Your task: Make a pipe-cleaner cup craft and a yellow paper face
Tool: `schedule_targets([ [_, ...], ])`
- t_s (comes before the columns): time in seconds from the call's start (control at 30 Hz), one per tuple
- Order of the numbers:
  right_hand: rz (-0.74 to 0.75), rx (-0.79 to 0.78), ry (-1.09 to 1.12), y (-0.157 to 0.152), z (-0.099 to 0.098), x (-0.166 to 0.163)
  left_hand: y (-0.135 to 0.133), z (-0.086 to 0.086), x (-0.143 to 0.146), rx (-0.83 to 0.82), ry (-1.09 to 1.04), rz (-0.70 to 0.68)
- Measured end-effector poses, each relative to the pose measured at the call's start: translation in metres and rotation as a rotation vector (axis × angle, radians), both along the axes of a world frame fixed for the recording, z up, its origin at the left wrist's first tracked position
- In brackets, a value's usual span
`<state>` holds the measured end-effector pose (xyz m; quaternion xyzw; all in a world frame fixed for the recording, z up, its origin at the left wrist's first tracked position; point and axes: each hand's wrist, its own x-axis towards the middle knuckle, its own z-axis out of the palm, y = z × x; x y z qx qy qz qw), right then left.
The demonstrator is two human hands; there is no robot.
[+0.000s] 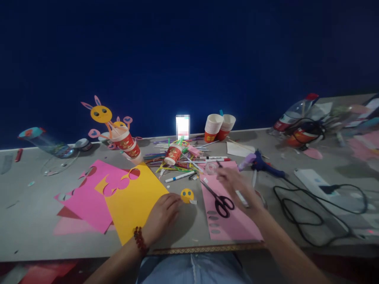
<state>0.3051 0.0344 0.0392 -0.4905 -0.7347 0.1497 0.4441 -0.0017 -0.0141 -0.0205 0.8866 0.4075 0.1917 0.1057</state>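
Note:
My left hand (pixel 162 215) rests on the table, fingers curled, fingertips touching a small yellow paper face (pixel 187 195) beside the yellow paper sheet (pixel 133 201). My right hand (pixel 237 185) hovers blurred over a pink paper sheet (pixel 233 225), above black-handled scissors (pixel 220 201). A white marker (pixel 242 198) lies under or in that hand; I cannot tell which. A small clear tape roll (pixel 211 169) sits just beyond its fingers.
Pink sheets with cut-outs (pixel 85 197) lie left. Paper cups with a yellow bunny face (pixel 127 144), a cup amid straws and pens (pixel 173 154), stacked cups (pixel 219 126), a glue gun (pixel 263 165), a black cable (pixel 310 213) and bottles (pixel 296 114) crowd the table.

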Motion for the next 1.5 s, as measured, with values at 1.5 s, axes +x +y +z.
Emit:
schedule_targets([
  [1.5,0.312,-0.719,0.771,-0.012,-0.043,-0.062,-0.016,-0.010,0.015,0.016,0.116,-0.033],
])
